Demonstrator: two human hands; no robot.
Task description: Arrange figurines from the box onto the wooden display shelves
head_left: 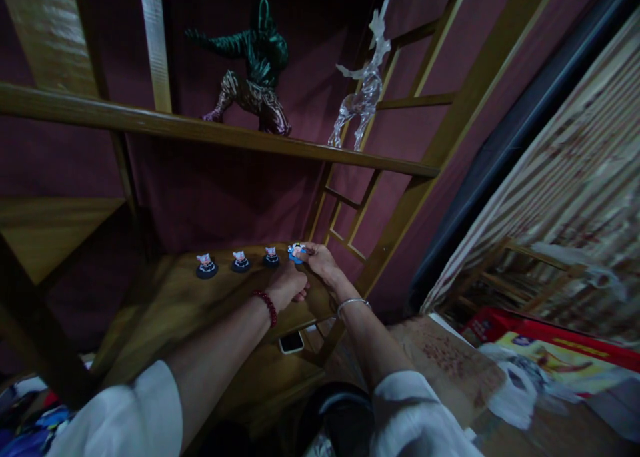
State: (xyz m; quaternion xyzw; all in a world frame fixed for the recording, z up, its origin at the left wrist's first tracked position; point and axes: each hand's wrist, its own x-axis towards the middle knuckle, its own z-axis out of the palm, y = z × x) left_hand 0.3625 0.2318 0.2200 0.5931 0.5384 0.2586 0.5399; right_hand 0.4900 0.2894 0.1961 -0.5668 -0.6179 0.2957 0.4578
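Note:
A small blue-and-white figurine [297, 251] is at the right end of a row on the lower wooden shelf. My right hand [323, 263], with a silver bangle at the wrist, pinches it from the right side. Just in front, my left hand [289, 285], wearing a red bead bracelet, has its fingers curled and reaches up to the same figurine; its grip is partly hidden. Three similar little figurines on round dark bases, a near one [271, 256], a middle one [241, 261] and a far-left one [206, 266], stand to the left.
Above runs a shelf board [225, 131] bearing a green-and-pink crouching statue [263, 70] and a clear deer statue [363, 97]. A phone [291, 342] lies lower down. At right are a red box [555, 350], a plastic bag [515, 393] and a striped curtain [560, 177].

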